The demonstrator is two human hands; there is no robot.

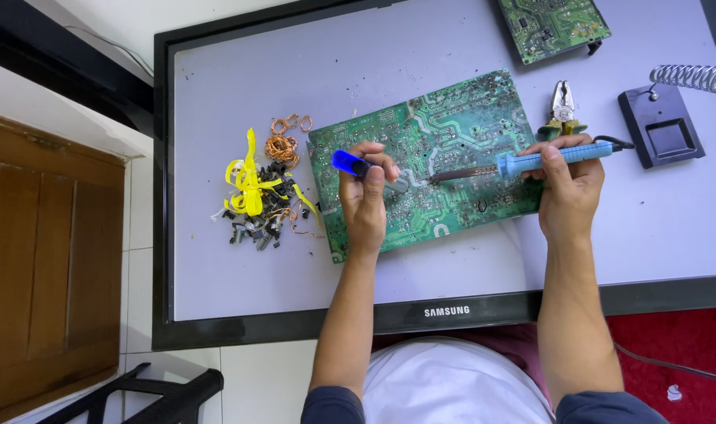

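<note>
A large green circuit board (460, 126) lies solder side up on a flat screen panel (240, 290) used as a work surface. My right hand (566, 188) grips a soldering iron (558, 157) by its light blue handle, its dark metal tip reaching left onto the middle of the board. My left hand (367, 196) holds a blue-handled tool (348, 163) over the board's left part, its working end close to the iron's tip and hidden by my fingers.
A pile of yellow ribbon strips, copper wire coils and small dark parts (264, 196) lies left of the board. Pliers (562, 106) and a black iron stand with a metal spring (662, 126) sit to the right. A second green board (550, 23) lies at the top.
</note>
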